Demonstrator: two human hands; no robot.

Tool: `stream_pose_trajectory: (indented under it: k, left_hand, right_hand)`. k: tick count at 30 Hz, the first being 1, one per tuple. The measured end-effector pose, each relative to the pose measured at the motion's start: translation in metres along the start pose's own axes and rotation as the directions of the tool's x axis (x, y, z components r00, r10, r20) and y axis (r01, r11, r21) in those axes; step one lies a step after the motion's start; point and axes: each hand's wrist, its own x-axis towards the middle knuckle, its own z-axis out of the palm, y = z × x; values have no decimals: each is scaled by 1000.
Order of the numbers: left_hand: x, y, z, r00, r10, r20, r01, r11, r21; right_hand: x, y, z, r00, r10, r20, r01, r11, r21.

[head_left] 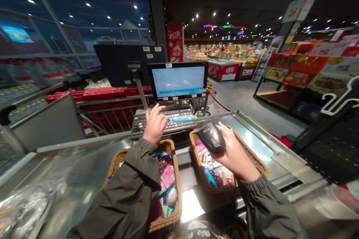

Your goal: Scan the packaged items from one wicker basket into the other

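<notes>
My left hand (155, 123) is above the keyboard (140, 124), its thumb and lower fingers pinching the end of a slim blue tube-shaped pack (182, 119) with a green tip. The other fingers of that hand stretch toward the screen. In my right hand (232, 149) is a black handheld barcode scanner (211, 138), its head pointing up and left over the right basket. A wicker basket (176, 179) of small colourful packets lies under my left forearm. The second wicker basket (196, 160), also full of packets, is below the scanner.
A lit monitor (178, 82) stands behind the keyboard, beside another dark display (126, 65) turned away. The metal counter (70, 157) carries clear plastic bags (30, 205) at left. White hangers (338, 101) hang at right. Beyond are cart rails and shop shelves.
</notes>
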Motion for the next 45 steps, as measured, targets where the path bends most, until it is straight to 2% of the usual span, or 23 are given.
stream_pose_trajectory:
  k: [6,13,37,45]
  left_hand:
    - [-11,-10,-16,999,2,-45,0,999,50]
    - [-18,-22,-25,998,-32,-63,35,998,52]
    - [-30,-24,-37,997,-40,-68,43,998,49]
    - [-39,-27,-40,995,-74,-63,77,996,36]
  right_hand:
    - [9,-17,7,996,-88,28,87,995,40]
    - [12,-26,13,994,-91,61,88,995,49]
    - [6,-35,18,992,-117,48,114,992,60]
    - [4,-42,18,992,-105,67,101,993,65]
